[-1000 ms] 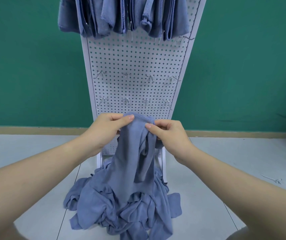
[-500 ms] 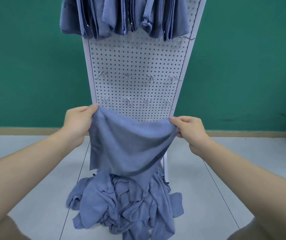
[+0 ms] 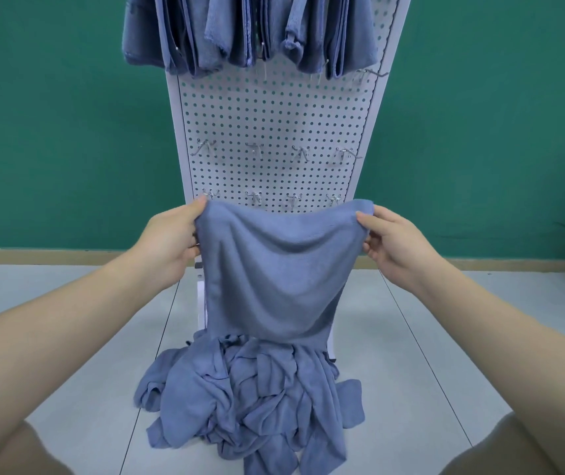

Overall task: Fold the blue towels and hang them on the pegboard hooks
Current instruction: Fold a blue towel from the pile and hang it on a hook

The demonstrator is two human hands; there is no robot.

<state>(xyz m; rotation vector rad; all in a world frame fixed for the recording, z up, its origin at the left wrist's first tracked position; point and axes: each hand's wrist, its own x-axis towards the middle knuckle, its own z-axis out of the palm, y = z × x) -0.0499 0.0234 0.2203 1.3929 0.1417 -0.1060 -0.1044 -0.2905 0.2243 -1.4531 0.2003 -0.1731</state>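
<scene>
Both hands are now holding the towel (image 3: 274, 269) spread flatter and slightly lower than half a second ago.
Left hand (image 3: 168, 241) and right hand (image 3: 394, 241) are pinching its top corners at frame centre, before the pegboard (image 3: 274, 114); its hem is hanging over the towel pile (image 3: 250, 399) at lower centre.

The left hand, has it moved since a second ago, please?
Yes. The left hand has swung out leftward, from the pegboard centre to its left edge, spreading the towel with the right hand.
</scene>
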